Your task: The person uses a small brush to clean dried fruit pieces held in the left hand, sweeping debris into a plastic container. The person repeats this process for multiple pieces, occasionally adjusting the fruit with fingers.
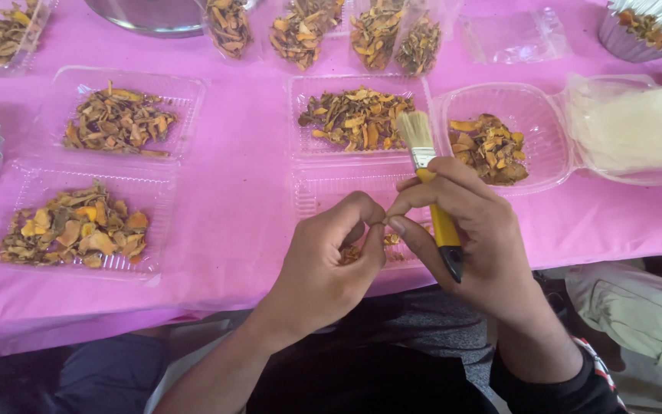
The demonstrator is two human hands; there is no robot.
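Pinching a small dried piece point(377, 225) between both thumbs and forefingers, right over the near clear tray point(323, 192) so crumbs drop back in. The left hand point(331, 264) is curled shut around more orange-brown chips, and the right hand point(473, 245) keeps a yellow-handled brush point(430, 180) tucked under its fingers, bristles up and out of the way. Filled trays crowd the pink counter point(247, 184) on every side; a round clear tub point(511, 138) sits just right of the brush. The only open room is the strip along the near edge.
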